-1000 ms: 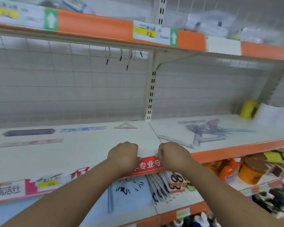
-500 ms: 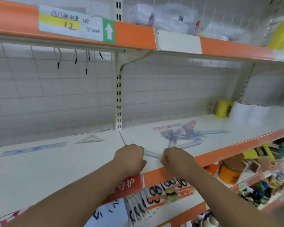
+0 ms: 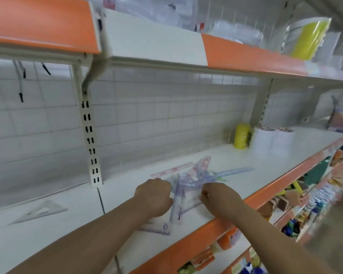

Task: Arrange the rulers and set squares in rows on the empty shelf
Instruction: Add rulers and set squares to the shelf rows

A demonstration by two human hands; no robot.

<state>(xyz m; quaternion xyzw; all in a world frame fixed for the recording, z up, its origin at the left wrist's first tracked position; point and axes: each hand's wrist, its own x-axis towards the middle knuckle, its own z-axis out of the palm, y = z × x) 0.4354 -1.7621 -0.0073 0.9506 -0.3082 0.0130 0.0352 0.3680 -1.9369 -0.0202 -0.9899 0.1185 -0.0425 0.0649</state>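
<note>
"Where are the rulers and set squares?"

"Mostly in one tangled heap [image 3: 194, 181] on the shelf [image 3: 251, 161], in the right bay, near the front. They're see-through purple and blue pieces lying across each other. A pink ruler [image 3: 171, 171] pokes out at the back and a blue ruler [image 3: 235, 172] sticks out to the right. A purple-edged set square [image 3: 159, 228] lies by the front edge, partly under the left wrist."

"And the hands?"

"The left hand [image 3: 153, 196] is at the heap's left side and the right hand [image 3: 221, 196] at its right side, both up against it. The fingers [image 3: 205, 194] are curled under on both. It's too blurred, so I cannot tell whether either has hold of a piece."

"Anything elsewhere?"

"A clear set square [image 3: 41, 211] lies flat on its own in the left bay, well apart from the heap, past the slotted upright [image 3: 89, 139]. Far back on the right, a yellow roll [image 3: 241, 136] stands beside white rolls [image 3: 265, 140]. An orange strip [image 3: 204, 232] runs along the shelf front. Plastic packets [image 3: 186, 12] sit on the shelf above."
</note>
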